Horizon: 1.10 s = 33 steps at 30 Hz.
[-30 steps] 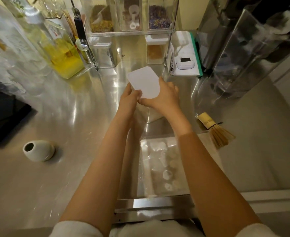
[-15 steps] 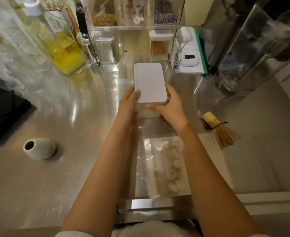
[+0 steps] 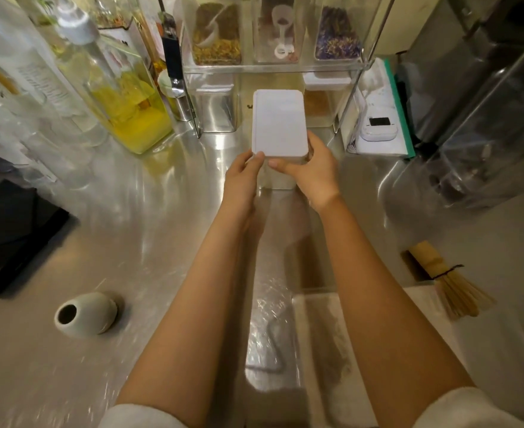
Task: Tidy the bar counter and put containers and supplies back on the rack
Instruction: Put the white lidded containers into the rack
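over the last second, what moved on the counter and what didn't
Both hands, left and right, carried the white-lidded container forward, away from the person, toward the gap on the lower level of the clear rack. A second ago its lid was tilted; now it sits level. Both hands kept their grip. The white vase lying on its side, the bamboo whisk and the yellow bottle stayed put.

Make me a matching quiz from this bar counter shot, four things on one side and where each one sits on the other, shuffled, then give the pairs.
Things:
1. white-lidded container
2. bamboo whisk
3. small white vase
4. bottle of yellow liquid

Places:
A. lying on its side on the counter, near left
B. held in both hands in front of the rack
C. standing at the far left, beside the rack
D. lying on the counter, right of the right forearm

Pairs: 1-B, 2-D, 3-A, 4-C
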### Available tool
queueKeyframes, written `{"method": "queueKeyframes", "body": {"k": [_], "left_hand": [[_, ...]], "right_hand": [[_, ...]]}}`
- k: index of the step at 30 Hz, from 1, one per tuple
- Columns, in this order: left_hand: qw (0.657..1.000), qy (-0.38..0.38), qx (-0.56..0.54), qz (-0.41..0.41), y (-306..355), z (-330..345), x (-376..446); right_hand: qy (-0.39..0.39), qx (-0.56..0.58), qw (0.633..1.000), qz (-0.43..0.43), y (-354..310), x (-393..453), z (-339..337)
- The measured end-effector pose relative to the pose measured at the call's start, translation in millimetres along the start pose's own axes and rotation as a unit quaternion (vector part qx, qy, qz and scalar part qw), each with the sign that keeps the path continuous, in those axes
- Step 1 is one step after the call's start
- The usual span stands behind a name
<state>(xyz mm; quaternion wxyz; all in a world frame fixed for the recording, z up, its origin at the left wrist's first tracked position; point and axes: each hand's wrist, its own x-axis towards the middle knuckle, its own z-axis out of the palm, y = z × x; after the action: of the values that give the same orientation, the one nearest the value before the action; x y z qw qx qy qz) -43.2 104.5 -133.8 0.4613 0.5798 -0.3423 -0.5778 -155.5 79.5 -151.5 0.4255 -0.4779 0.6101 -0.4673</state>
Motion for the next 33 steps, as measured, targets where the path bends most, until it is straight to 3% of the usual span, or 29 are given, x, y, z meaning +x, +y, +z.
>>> {"method": "queueKeyframes", "body": {"k": [18, 33], "left_hand": [[0.997, -0.018, 0.060, 0.037, 8, -1, 102], [0.995, -0.064, 0.072, 0.029, 12, 2, 124]], "right_hand": [[0.014, 0.012, 0.999, -0.029, 3, 104, 38], [0.038, -0.013, 0.999, 0.023, 22, 126, 48]]}}
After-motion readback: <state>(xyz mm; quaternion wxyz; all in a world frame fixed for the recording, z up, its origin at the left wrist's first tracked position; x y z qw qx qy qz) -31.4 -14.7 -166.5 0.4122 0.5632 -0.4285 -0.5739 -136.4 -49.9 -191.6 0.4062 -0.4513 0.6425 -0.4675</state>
